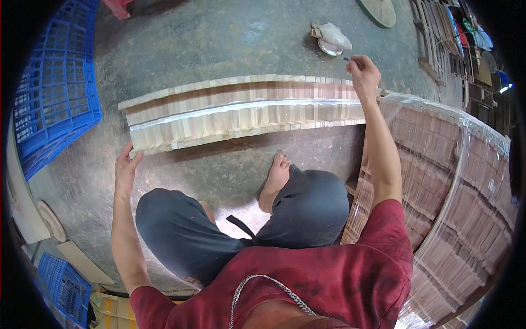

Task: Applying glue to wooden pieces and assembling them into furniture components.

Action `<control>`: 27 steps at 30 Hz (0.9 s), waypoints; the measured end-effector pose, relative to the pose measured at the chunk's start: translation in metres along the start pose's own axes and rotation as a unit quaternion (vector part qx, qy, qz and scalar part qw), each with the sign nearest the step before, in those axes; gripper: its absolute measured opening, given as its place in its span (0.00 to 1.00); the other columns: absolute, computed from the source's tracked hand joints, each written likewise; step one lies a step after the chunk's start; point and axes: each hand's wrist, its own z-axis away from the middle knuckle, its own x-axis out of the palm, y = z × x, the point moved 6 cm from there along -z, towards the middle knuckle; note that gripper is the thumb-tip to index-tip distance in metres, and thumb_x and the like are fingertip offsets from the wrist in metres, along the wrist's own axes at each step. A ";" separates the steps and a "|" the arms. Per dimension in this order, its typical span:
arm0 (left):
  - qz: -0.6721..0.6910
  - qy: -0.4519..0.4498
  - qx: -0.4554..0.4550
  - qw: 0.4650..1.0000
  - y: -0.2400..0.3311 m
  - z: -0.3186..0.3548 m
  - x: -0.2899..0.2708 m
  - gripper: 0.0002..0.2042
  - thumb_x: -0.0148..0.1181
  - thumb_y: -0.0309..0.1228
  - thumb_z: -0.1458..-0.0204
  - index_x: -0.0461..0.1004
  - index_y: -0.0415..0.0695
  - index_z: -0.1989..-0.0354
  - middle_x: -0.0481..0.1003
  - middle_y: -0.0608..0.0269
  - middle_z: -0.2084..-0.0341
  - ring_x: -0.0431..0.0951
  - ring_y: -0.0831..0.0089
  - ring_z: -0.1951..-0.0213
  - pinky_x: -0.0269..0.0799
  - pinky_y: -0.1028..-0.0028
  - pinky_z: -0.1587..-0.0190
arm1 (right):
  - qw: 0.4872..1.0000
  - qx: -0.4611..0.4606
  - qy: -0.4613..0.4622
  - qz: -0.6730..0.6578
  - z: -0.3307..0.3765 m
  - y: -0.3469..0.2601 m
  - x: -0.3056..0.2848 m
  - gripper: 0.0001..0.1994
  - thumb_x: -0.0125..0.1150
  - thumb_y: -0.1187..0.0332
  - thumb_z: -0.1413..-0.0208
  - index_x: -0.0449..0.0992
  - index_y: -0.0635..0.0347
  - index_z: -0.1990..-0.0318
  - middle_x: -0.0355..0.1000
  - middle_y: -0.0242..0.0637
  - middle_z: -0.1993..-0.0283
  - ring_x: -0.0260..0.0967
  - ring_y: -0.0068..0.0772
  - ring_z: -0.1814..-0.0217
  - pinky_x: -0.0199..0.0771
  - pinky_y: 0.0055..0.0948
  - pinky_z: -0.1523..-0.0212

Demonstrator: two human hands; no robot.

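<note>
A long row of pale wooden strips (246, 117) stands packed side by side on the floor in front of me, with a whitish line running along its middle. At its near left corner is my left hand (126, 170), thumb and fingers apart, the fingertips touching the wood. My right hand (364, 77) is raised past the far right end of the row. Its fingers pinch a thin dark handle (344, 58) whose tip is by a small white bowl (329, 48); I cannot tell what kind of tool it is. A crumpled whitish plastic bag (337, 36) lies against the bowl.
To my right rises a large stack of wooden pieces (433, 137) wrapped in clear film. A tall blue plastic crate (57, 82) stands at the left, a smaller blue crate (64, 288) at the lower left. A round lid-like disc (378, 12) and leaning boards (433, 41) are farther off.
</note>
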 end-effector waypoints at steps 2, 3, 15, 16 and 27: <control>0.013 0.003 -0.018 1.000 0.000 0.005 -0.003 0.30 0.65 0.29 0.45 0.64 0.35 0.34 0.68 0.54 0.38 0.65 0.69 0.37 0.55 0.70 0.33 | 0.993 -0.059 -0.009 0.106 -0.024 0.022 0.018 0.07 0.63 0.74 0.45 0.79 0.65 0.60 0.79 0.39 0.68 0.77 0.29 0.68 0.76 0.28 0.64; 0.011 0.007 -0.018 1.000 -0.002 0.006 -0.007 0.30 0.65 0.29 0.45 0.64 0.35 0.34 0.68 0.54 0.38 0.65 0.69 0.37 0.55 0.70 0.33 | 0.970 -0.119 -0.016 0.213 -0.031 0.026 0.031 0.06 0.63 0.74 0.48 0.80 0.62 0.62 0.78 0.42 0.67 0.77 0.34 0.68 0.75 0.31 0.65; 0.030 0.000 -0.017 0.999 -0.010 0.009 -0.011 0.28 0.62 0.28 0.43 0.63 0.36 0.34 0.68 0.56 0.39 0.68 0.70 0.40 0.62 0.70 0.36 | 0.948 -0.009 -0.180 0.261 -0.024 0.028 0.059 0.15 0.63 0.59 0.45 0.81 0.56 0.55 0.79 0.46 0.58 0.76 0.53 0.54 0.75 0.43 0.52; 0.035 0.002 -0.024 0.999 -0.012 0.004 -0.008 0.28 0.62 0.28 0.43 0.63 0.36 0.33 0.68 0.56 0.39 0.69 0.70 0.40 0.63 0.71 0.37 | 0.957 -0.027 -0.134 0.255 -0.023 0.021 0.044 0.17 0.63 0.56 0.44 0.81 0.56 0.53 0.79 0.46 0.57 0.77 0.52 0.53 0.75 0.42 0.51; 0.045 0.004 -0.019 0.999 -0.019 0.012 -0.025 0.26 0.60 0.30 0.39 0.62 0.37 0.34 0.70 0.58 0.43 0.73 0.71 0.45 0.71 0.72 0.43 | 0.950 -0.238 -0.072 -0.187 0.153 -0.303 -0.105 0.11 0.53 0.71 0.36 0.71 0.69 0.51 0.78 0.51 0.67 0.78 0.39 0.70 0.80 0.35 0.66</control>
